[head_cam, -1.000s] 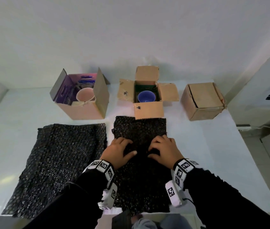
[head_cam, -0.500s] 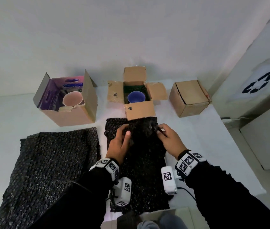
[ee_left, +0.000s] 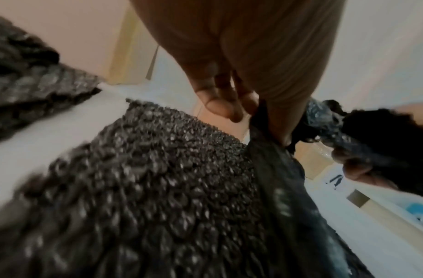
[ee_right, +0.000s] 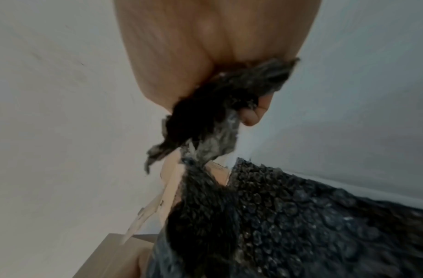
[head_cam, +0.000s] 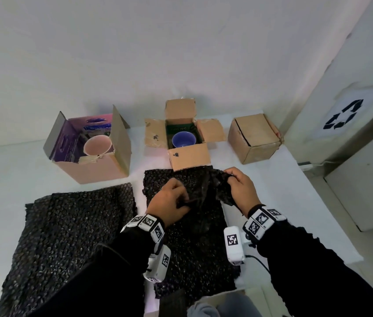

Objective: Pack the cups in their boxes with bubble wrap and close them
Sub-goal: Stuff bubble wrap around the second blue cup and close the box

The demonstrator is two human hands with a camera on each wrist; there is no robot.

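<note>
A black bubble wrap sheet (head_cam: 192,243) lies on the white table (head_cam: 9,175) in front of the middle box (head_cam: 189,156), which holds a blue cup (head_cam: 183,139). My left hand (head_cam: 171,202) pinches a fold of this sheet (ee_left: 265,120). My right hand (head_cam: 238,186) grips its bunched far right corner (ee_right: 217,105), lifted off the table. A second black bubble wrap sheet (head_cam: 71,229) lies flat to the left. The left open box (head_cam: 89,152) holds a pink cup (head_cam: 96,145).
A closed cardboard box (head_cam: 255,138) stands at the back right of the table. A grey cabinet with a recycling sign (head_cam: 343,115) is on the right, past the table's edge. A white wall runs behind the boxes.
Both hands moved forward from pressing the sheet's middle to its far end. The right hand has gathered and lifted the far right corner; the left now pinches a fold.
</note>
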